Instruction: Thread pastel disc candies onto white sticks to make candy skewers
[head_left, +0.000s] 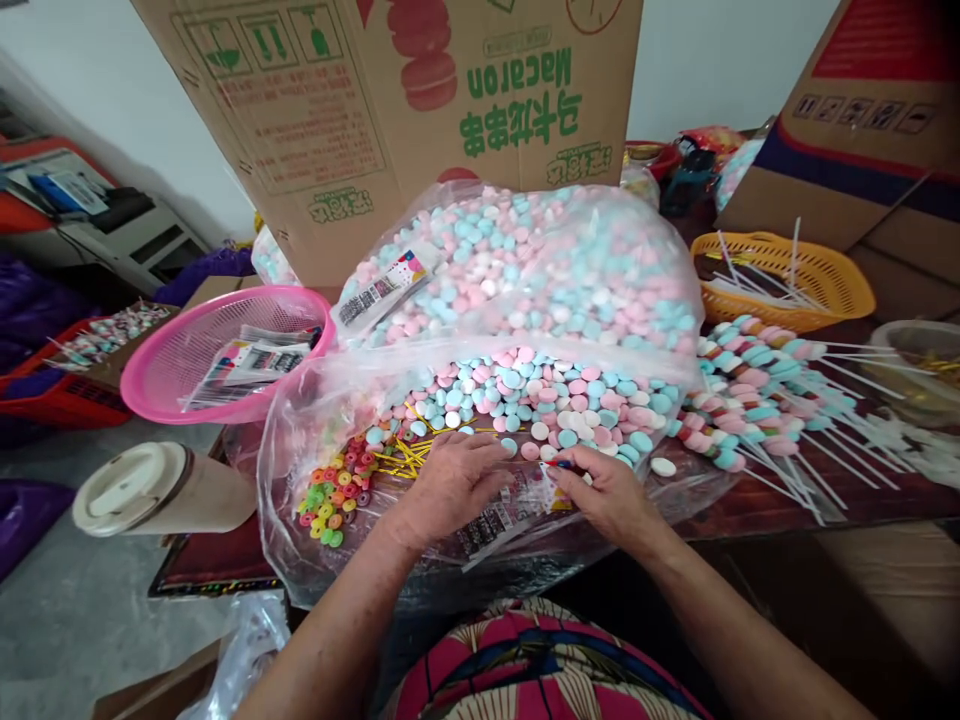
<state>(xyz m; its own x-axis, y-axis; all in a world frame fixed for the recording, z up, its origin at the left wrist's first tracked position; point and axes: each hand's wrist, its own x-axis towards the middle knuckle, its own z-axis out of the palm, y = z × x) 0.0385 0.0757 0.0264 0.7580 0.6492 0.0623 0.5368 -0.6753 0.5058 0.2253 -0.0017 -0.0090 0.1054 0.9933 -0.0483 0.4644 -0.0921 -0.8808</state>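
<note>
My left hand point(448, 482) lies palm down on the spread plastic sheet point(300, 420), fingers curled beside loose gold twist ties point(409, 450). My right hand point(604, 490) is pinched near a printed label bag point(501, 515) and the edge of the pile of pink, blue and white round candies point(559, 395); what the fingertips grip is too small to name. A small heap of coloured ring candies point(334, 485) sits left of my left hand. A big clear bag of the same round candies point(540, 265) stands behind the pile.
Finished candy skewers point(750, 395) lie to the right, with an orange basket of white sticks point(784, 275) behind them. A pink basket with labels point(225, 350) and a lidded cup point(157, 490) sit at the left. Cardboard boxes point(390, 100) stand at the back.
</note>
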